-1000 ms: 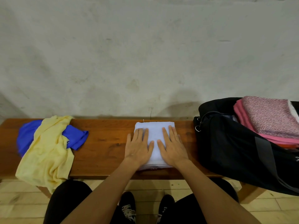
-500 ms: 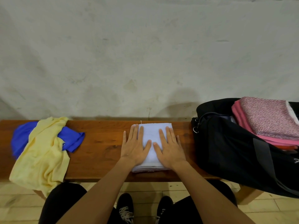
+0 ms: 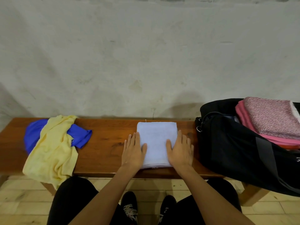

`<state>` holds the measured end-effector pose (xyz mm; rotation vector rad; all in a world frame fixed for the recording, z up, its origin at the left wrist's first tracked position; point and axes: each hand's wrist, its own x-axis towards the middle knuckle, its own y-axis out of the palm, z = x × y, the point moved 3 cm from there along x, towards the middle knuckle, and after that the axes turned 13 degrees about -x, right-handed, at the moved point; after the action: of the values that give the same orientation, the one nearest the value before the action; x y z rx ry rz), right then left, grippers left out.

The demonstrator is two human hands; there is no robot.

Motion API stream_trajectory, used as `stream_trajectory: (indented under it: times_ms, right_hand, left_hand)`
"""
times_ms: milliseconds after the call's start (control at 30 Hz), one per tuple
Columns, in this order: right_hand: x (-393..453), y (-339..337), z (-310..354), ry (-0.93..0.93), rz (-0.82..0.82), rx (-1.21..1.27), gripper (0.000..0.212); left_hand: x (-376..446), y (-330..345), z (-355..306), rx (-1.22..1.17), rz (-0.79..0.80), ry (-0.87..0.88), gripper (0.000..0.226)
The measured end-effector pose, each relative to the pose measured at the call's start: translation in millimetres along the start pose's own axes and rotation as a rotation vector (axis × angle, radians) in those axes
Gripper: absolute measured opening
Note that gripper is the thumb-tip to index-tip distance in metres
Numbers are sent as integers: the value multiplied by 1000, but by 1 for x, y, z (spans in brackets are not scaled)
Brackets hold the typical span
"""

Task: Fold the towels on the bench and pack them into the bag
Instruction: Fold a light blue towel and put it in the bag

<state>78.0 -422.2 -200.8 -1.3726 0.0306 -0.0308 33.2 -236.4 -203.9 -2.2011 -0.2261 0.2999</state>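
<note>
While flat hands flank it, white towel (image 3: 156,143) lies front-to-back.

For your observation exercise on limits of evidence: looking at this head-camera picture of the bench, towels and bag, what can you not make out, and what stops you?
- Bag: its right end is cut off by the frame edge.
- Inside the bag: hidden under the pink towels.
- Blue towel: its middle is covered by the yellow towel.
- White towel: both side edges lie under the left hand and right hand; layers uncountable.
- Bench: legs mostly out of sight.
</note>
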Motion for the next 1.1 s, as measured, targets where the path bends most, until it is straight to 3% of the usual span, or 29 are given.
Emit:
stream_trajectory:
  times_ms: [133, 200, 267, 400, 567, 833, 1100]
  right_hand:
    - [-4, -6, -3, 113, 76, 60, 56]
    - [-2, -6, -4, 179, 195, 141, 53]
    - [-1, -6, -4, 185, 315, 231, 48]
    - [-1, -13, -6, 137, 381, 579, 20]
    - [-5, -25, -2, 30, 368, 872, 21]
    - [12, -64, -7, -159, 220, 846, 53]
    - [39, -112, -41, -275, 75, 675, 39]
  left_hand:
    - [-5, -12, -14, -282, -97, -53, 59]
    - [-3, -14, -15, -476, -76, -142, 55]
    - [0, -17, -13, -523, -21, -218, 44]
    - [1, -24, -8, -693, 68, -258, 17]
    - [-6, -30, -12, -947, 105, -171, 18]
    - [3, -48, -40, -1021, 123, -54, 27]
    - [22, -59, -120, -897, 130, 165, 28]
